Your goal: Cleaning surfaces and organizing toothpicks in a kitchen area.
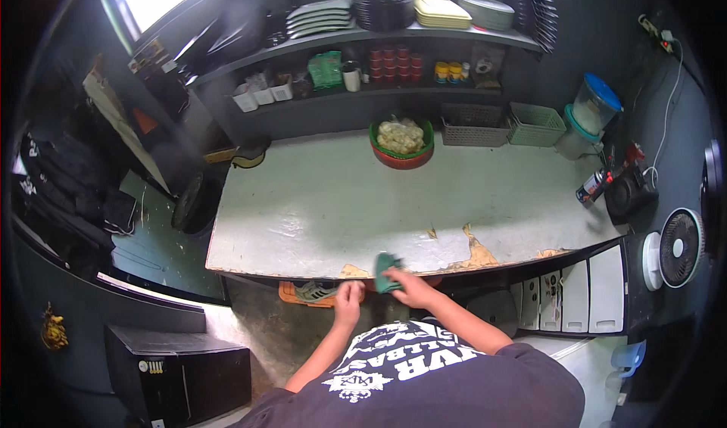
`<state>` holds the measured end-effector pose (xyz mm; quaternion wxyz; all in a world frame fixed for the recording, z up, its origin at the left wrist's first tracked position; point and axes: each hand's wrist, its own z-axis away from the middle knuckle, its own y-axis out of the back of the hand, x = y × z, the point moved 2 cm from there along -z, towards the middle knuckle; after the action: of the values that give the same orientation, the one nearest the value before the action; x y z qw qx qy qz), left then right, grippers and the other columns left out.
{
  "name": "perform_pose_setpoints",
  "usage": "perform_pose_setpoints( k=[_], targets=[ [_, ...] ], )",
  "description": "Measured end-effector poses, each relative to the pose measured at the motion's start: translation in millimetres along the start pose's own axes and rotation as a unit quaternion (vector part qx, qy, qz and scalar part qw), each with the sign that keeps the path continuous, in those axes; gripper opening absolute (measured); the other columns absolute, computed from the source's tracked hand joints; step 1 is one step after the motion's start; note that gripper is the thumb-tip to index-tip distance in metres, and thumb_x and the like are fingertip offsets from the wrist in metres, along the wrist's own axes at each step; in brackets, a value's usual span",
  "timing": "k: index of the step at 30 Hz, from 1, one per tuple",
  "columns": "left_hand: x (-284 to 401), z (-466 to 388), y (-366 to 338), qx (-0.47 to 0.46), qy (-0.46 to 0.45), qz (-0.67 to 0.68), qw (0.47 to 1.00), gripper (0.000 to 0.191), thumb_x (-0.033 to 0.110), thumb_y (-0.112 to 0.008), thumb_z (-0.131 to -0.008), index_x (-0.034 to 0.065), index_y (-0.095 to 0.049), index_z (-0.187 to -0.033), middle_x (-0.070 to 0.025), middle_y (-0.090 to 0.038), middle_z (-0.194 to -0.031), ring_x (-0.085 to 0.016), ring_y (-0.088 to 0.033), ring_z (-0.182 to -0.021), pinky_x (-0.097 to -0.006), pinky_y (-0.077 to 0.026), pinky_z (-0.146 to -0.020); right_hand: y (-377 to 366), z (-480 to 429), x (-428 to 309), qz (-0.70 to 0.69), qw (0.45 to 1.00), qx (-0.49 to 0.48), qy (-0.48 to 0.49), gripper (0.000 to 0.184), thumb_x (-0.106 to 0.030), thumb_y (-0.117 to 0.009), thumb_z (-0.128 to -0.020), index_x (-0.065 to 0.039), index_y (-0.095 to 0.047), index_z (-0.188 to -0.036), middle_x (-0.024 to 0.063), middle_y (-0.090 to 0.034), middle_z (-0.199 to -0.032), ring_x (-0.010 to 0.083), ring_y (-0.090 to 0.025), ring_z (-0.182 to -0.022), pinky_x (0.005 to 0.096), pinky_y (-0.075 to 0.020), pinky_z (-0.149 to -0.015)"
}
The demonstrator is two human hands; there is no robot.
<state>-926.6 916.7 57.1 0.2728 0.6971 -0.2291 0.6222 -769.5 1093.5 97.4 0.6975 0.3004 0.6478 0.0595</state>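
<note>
My right hand (410, 289) grips a folded green cloth (388, 273) at the front edge of a white table (318, 201). Part of the cloth lies over the table's edge. Just left of it, my left hand (349, 300) is held in front of the edge with its fingers curled in; nothing shows between them. The tabletop's coating is chipped along the front, with a brown bare patch (480, 252) right of the cloth. Farther back on the table, stacked green and red baskets (402, 161) hold a plastic bag of pale food pieces (400, 135).
Grey baskets (474, 130) and lidded plastic containers (593, 107) line the table's back right. A spray can (590, 187) and a fan (679, 247) are at the right. A wall shelf (363, 35) bears plates. Under the table, a shoe (314, 293) rests on an orange tray.
</note>
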Motion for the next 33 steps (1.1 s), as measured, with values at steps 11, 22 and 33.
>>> perform_pose_setpoints(
  k=[11,22,33],
  targets=[
    [-30.7,-33.7,-18.2,-0.104,-0.017,-0.509,0.854,0.098,0.055,-0.059,-0.1,-0.0017,-0.014,-0.166,-0.0234,-0.005,-0.175,-0.047,0.001,-0.161,-0.0565,-0.009,-0.129,113.5,-1.1,106.6,-0.323,0.898,0.229,-0.191,0.077,-0.039,-0.071,-0.1,0.008,-0.041,-0.153,0.0238,-0.049,-0.153,0.0301,-0.054,-0.135,0.0424,-0.0513,-0.105],
    [-30.8,-38.6,-26.8,-0.086,0.03,-0.538,0.838,0.097,0.052,-0.058,-0.102,0.0018,-0.007,-0.168,-0.0226,-0.001,-0.176,-0.046,0.003,-0.161,-0.056,-0.004,-0.13,299.9,41.6,241.2,0.218,0.783,0.539,-0.222,0.045,-0.012,-0.063,-0.098,0.008,-0.052,-0.137,0.0323,-0.059,-0.137,0.048,-0.056,-0.129,0.0525,-0.0446,-0.107],
    [-26.6,-56.6,-7.1,0.035,0.001,-0.391,0.92,0.042,0.028,-0.05,-0.11,-0.0005,-0.054,-0.142,-0.0244,-0.055,-0.151,-0.039,-0.048,-0.145,-0.0474,-0.038,-0.119,78.6,-102.9,134.9,0.09,0.987,0.059,0.122,0.049,-0.013,-0.062,-0.095,-0.004,-0.052,-0.143,0.0263,-0.066,-0.131,0.0435,-0.063,-0.125,0.0502,-0.0505,-0.105]
  ],
)
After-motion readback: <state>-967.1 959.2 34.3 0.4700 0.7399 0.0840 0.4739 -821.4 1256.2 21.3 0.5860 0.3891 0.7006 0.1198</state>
